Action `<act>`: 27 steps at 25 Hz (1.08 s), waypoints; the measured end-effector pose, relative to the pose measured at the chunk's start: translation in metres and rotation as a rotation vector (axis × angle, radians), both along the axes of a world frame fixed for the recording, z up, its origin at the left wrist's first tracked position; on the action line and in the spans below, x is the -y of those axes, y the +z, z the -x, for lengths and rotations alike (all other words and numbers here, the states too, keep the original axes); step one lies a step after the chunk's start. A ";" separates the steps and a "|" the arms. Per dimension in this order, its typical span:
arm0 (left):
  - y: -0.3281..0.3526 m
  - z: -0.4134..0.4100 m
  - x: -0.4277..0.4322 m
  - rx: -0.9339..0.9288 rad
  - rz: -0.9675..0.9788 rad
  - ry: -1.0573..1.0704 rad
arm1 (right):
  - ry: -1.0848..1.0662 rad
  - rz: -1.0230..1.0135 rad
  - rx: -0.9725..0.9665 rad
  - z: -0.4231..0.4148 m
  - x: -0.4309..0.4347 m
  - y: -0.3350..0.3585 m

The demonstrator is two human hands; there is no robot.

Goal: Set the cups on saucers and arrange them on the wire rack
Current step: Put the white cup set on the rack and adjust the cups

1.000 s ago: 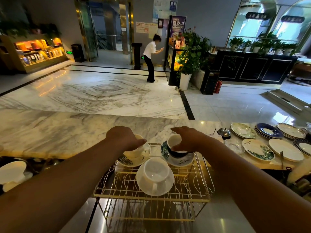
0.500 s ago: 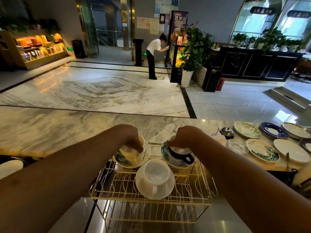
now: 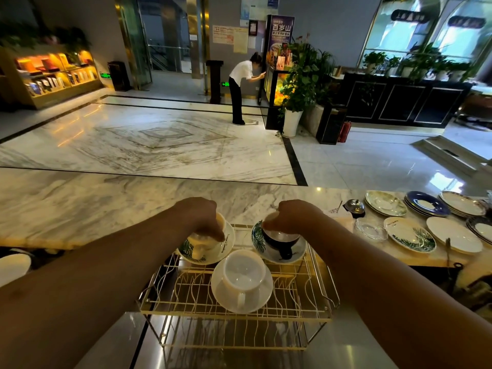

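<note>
Both hands are working at the far end of the rack point(image 3: 292, 319), which is standing on a steel surface against the marble counter point(image 3: 106, 209).

1. Left hand point(image 3: 201, 217): the fingers are curling down over the rim of the cream cup point(image 3: 203, 241) and gripping it from above. The cup is sitting on the left saucer point(image 3: 227, 243), a leaf-pattern piece at the rack's far left corner. The cup is appearing to lean toward the wearer, with its handle pointing near; whether its base is lying flat cannot be determined.

2. Right hand point(image 3: 290, 217): the fingers are curling over the rim of the dark cup point(image 3: 279, 239) and pinching it from above. This cup is resting on the right saucer point(image 3: 296, 251), also leaf-pattern, at the rack's far right corner. Its handle is facing the wearer.

3. The white cup point(image 3: 243, 274) is standing upright on the white saucer point(image 3: 255, 302), free of both hands. The pair is lying on the rack's top tier, nearer the wearer, between the two other sets and touching or just overlapping their edges.

4. On the counter to the right, several plates point(image 3: 410, 237) are lying flat or in low stacks, with a small bell point(image 3: 354, 206) beside them. Across the lobby floor, a person in a white shirt point(image 3: 241, 73) is bending toward a lit cabinet.
</note>
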State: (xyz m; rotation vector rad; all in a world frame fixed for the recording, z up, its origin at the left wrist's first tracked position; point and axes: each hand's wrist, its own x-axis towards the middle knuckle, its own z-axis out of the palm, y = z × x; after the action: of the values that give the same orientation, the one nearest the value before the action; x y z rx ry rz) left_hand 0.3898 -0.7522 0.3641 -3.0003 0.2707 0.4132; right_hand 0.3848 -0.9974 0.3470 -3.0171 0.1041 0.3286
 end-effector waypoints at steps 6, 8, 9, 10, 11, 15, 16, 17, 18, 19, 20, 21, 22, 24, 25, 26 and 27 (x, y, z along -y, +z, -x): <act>0.000 0.024 -0.010 0.107 0.195 0.062 | -0.120 -0.057 0.190 0.027 -0.005 0.005; -0.014 0.048 -0.027 0.305 0.463 0.154 | -0.198 -0.309 0.426 0.056 -0.001 -0.005; -0.024 0.062 -0.036 0.389 0.575 0.199 | -0.244 -0.405 0.499 0.073 0.001 -0.015; -0.035 0.077 -0.043 0.421 0.644 0.247 | -0.268 -0.448 0.507 0.087 0.001 -0.025; -0.044 0.089 -0.048 0.406 0.675 0.291 | -0.272 -0.461 0.475 0.099 0.000 -0.035; -0.070 0.108 -0.047 0.297 0.661 0.341 | -0.251 -0.518 0.434 0.115 -0.006 -0.061; -0.073 0.108 -0.046 0.304 0.663 0.329 | -0.249 -0.523 0.441 0.114 -0.007 -0.062; -0.075 0.106 -0.046 0.311 0.672 0.320 | -0.251 -0.519 0.440 0.114 -0.008 -0.062; -0.077 0.104 -0.045 0.311 0.684 0.313 | -0.257 -0.512 0.435 0.114 -0.008 -0.062; -0.080 0.103 -0.044 0.305 0.694 0.308 | -0.267 -0.510 0.431 0.115 -0.008 -0.063; -0.082 0.103 -0.043 0.298 0.699 0.306 | -0.272 -0.515 0.433 0.116 -0.008 -0.064; -0.083 0.103 -0.042 0.294 0.701 0.305 | -0.273 -0.526 0.431 0.117 -0.008 -0.065; -0.082 0.103 -0.041 0.293 0.707 0.306 | -0.271 -0.537 0.424 0.118 -0.009 -0.064; -0.078 0.105 -0.041 0.294 0.734 0.313 | -0.278 -0.542 0.414 0.119 -0.010 -0.057; -0.075 0.108 -0.041 0.304 0.754 0.325 | -0.285 -0.545 0.432 0.122 -0.011 -0.053; -0.074 0.113 -0.042 0.324 0.782 0.340 | -0.289 -0.554 0.472 0.127 -0.012 -0.050; -0.074 0.119 -0.042 0.348 0.827 0.352 | -0.277 -0.571 0.526 0.135 -0.013 -0.047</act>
State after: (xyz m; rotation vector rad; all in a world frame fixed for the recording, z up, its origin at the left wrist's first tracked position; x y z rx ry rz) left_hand 0.2711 -0.7103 0.2903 -3.8527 -0.1750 -0.2958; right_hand 0.2498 -0.9842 0.2998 -2.3812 0.3153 -0.3943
